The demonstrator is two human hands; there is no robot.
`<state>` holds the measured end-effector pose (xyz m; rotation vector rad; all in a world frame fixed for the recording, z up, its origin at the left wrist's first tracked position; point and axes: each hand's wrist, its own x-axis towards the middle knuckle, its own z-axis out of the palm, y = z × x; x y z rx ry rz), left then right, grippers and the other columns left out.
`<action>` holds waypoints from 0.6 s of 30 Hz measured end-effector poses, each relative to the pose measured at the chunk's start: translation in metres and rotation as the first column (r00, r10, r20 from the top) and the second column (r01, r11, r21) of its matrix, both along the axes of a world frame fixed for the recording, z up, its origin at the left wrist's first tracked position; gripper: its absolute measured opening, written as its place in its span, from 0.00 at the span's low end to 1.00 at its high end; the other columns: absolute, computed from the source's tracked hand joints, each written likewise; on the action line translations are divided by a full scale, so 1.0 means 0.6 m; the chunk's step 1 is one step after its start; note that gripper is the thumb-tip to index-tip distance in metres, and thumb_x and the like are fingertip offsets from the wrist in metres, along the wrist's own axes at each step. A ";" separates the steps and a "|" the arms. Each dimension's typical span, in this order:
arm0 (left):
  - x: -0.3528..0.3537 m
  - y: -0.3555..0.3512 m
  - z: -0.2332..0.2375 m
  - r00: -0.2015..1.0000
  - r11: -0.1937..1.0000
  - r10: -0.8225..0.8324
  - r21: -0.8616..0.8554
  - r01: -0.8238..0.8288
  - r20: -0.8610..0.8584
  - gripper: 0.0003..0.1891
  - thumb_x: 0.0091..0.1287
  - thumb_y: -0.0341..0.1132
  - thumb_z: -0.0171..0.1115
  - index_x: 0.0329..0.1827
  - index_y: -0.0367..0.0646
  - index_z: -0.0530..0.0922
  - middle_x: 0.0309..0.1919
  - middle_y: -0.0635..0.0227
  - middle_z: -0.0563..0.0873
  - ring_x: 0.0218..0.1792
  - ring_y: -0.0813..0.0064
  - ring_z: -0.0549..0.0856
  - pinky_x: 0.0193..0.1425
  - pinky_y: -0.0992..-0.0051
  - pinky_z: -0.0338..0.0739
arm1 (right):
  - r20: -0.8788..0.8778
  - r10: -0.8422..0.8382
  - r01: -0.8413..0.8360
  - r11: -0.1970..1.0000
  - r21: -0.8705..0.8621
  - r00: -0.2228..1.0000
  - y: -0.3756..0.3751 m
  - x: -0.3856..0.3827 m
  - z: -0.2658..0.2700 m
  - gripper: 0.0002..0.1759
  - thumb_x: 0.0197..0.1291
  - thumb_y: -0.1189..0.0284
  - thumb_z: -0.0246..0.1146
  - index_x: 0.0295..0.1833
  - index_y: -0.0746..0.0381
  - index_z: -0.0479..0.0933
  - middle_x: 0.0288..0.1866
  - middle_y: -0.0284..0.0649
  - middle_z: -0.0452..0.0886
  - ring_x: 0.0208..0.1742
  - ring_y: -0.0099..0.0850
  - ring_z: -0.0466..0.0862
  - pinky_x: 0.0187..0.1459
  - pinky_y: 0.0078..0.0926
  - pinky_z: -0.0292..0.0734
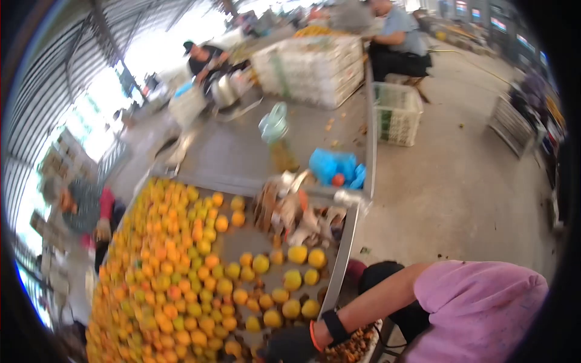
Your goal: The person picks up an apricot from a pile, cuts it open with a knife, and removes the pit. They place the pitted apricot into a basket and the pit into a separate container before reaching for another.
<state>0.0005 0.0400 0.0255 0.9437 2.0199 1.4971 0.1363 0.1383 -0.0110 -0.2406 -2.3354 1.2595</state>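
My right hand [289,343], in a dark glove, is low over the near edge of the fruit table. Its fingers are blurred and partly cut off at the bottom of the view, so any grip is hidden. Nearest to it are small round yellow-orange fruit [272,317], some tinged green. A dense heap of the same fruit [163,272] covers the left side of the table. Just right of the glove, a container of small brown bits [358,346] is partly covered by my forearm. My left hand is out of view.
Crumpled brown and white scraps [296,215] lie beyond the loose fruit. Farther back are a blue plastic bag [333,164], a pale green bag [274,123] and stacked white crates [311,69]. A crate [397,114] stands on the floor. People sit behind and at left [85,206].
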 end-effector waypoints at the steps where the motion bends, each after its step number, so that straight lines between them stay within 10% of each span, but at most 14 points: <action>1: 0.001 -0.004 0.022 0.941 0.994 -0.107 -0.019 0.107 -0.321 0.10 0.64 0.29 0.59 0.47 0.37 0.79 0.44 0.52 0.82 0.38 0.58 0.82 0.39 0.67 0.80 | 0.080 -0.087 0.083 0.995 0.056 0.993 -0.005 0.000 0.006 0.16 0.50 0.69 0.61 0.44 0.64 0.72 0.27 0.49 0.76 0.29 0.49 0.78 0.28 0.44 0.71; 2: 0.003 -0.005 0.041 0.773 0.974 -0.224 -0.106 0.201 -0.593 0.11 0.65 0.30 0.59 0.49 0.39 0.80 0.46 0.49 0.81 0.37 0.51 0.82 0.40 0.64 0.80 | 0.152 -0.164 0.147 0.982 0.114 0.975 -0.014 -0.004 0.012 0.21 0.46 0.68 0.63 0.46 0.65 0.69 0.24 0.49 0.76 0.27 0.51 0.78 0.24 0.46 0.71; 3: 0.008 -0.002 0.031 0.970 0.966 -0.201 0.135 0.219 -0.137 0.17 0.64 0.33 0.57 0.53 0.34 0.76 0.43 0.54 0.82 0.38 0.59 0.82 0.43 0.68 0.78 | 0.173 -0.172 0.153 0.981 0.120 0.970 -0.027 -0.003 0.025 0.20 0.45 0.68 0.63 0.45 0.64 0.71 0.24 0.49 0.75 0.26 0.51 0.78 0.24 0.45 0.71; 4: 0.007 0.001 0.017 0.915 0.918 -0.222 0.390 0.078 0.338 0.23 0.62 0.35 0.55 0.57 0.29 0.71 0.39 0.59 0.83 0.39 0.67 0.82 0.47 0.71 0.76 | 0.195 -0.186 0.161 0.977 0.137 0.963 -0.035 0.002 0.033 0.20 0.45 0.68 0.64 0.45 0.63 0.72 0.24 0.48 0.75 0.26 0.51 0.78 0.24 0.45 0.71; 7: 0.010 -0.017 0.026 0.957 0.948 -0.153 0.311 0.071 0.245 0.21 0.65 0.34 0.53 0.57 0.29 0.71 0.43 0.58 0.81 0.40 0.69 0.82 0.46 0.73 0.76 | -0.122 -0.133 0.149 0.980 0.133 0.984 -0.058 0.004 0.028 0.19 0.44 0.68 0.64 0.45 0.62 0.74 0.24 0.46 0.75 0.26 0.47 0.79 0.23 0.43 0.72; 9: 0.002 -0.024 0.014 0.988 0.968 -0.071 0.248 0.036 0.134 0.19 0.65 0.31 0.54 0.57 0.29 0.72 0.44 0.58 0.81 0.40 0.70 0.82 0.46 0.74 0.76 | -0.018 -0.208 0.198 0.898 0.393 0.978 -0.067 0.007 0.043 0.19 0.44 0.69 0.64 0.43 0.64 0.73 0.26 0.45 0.75 0.27 0.43 0.81 0.24 0.39 0.73; 18: -0.006 -0.005 0.002 0.997 0.981 0.056 0.187 -0.044 -0.056 0.22 0.63 0.27 0.60 0.60 0.31 0.70 0.41 0.62 0.83 0.40 0.77 0.81 0.47 0.78 0.76 | 0.359 -0.302 0.219 0.942 0.254 0.883 -0.052 -0.025 0.063 0.20 0.46 0.67 0.64 0.42 0.68 0.69 0.29 0.49 0.79 0.29 0.40 0.83 0.26 0.34 0.77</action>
